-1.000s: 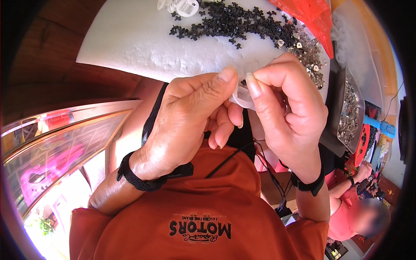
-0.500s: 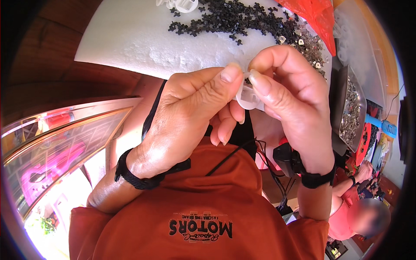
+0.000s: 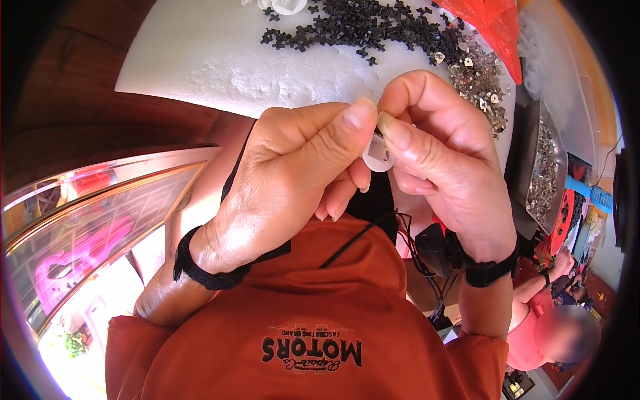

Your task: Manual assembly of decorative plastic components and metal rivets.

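My left hand (image 3: 293, 167) pinches a small round translucent white plastic part (image 3: 379, 159) between thumb and fingers. It hangs past the near edge of the white foam sheet (image 3: 193, 73). My right hand (image 3: 447, 150) meets it from the right, with thumb and forefinger pressed together at the part's upper edge. A tiny dark bit (image 3: 378, 132) shows between the thumb tips. Whatever the right fingertips hold is mostly hidden. Beyond the hands, many black cross-shaped pieces (image 3: 360, 30) lie scattered on the foam.
Small metal bits (image 3: 473, 77) lie heaped at the foam's right side, below a red plastic bag (image 3: 490, 30). Further right stands a metal tray (image 3: 559, 150) of similar bits. More white plastic parts (image 3: 288, 5) lie at the top. Another person (image 3: 543, 327) sits at the lower right.
My right thumb and forefinger have moved slightly left and closer to the left thumb. The white part has tilted a little and shows more of its inside. Both hands stay nearly in place.
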`<state>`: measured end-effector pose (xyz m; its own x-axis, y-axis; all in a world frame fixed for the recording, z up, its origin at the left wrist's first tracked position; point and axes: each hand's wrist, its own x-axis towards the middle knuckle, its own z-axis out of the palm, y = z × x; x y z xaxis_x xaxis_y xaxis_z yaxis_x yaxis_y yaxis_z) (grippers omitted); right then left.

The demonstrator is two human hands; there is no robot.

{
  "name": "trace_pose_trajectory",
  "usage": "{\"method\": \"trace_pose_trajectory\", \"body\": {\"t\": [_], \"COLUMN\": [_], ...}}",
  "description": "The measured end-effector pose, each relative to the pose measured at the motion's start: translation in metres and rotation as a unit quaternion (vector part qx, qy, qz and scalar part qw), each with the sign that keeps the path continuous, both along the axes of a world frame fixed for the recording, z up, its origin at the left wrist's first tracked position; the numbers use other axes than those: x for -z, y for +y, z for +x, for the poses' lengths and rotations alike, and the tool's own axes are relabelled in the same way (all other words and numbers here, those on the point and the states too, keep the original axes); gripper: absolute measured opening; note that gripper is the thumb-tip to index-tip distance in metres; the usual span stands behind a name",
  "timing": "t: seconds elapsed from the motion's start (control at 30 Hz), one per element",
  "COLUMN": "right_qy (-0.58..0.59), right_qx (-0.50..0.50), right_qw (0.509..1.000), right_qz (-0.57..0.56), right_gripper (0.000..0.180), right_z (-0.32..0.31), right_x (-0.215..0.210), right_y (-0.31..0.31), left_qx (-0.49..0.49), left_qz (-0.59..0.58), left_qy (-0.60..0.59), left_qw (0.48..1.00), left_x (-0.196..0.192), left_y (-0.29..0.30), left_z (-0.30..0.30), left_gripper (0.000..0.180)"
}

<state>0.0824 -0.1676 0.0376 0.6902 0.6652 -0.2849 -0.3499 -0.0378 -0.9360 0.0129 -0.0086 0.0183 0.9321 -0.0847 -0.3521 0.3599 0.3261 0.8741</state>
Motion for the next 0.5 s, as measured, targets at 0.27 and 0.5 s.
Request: {"method": "trace_pose_trajectory", "body": {"t": [0.27, 0.5], "right_qy": [-0.171, -0.201], "right_qx": [0.080, 0.028], "right_qw": [0.980, 0.973], "right_qz": [-0.059, -0.110], "right_gripper": [0.016, 0.016], "right_z": [-0.010, -0.019], "right_x": [0.003, 0.007], "right_y": [-0.010, -0.017], "left_qx": [0.038, 0.055], "left_qz": [0.006, 0.023], "left_qy": [-0.053, -0.074], "left_qw": [0.998, 0.995], "left_x": [0.012, 0.005], "left_y": [0.004, 0.003], "left_z": [0.002, -0.003], "left_gripper": [0.042, 0.031]}}
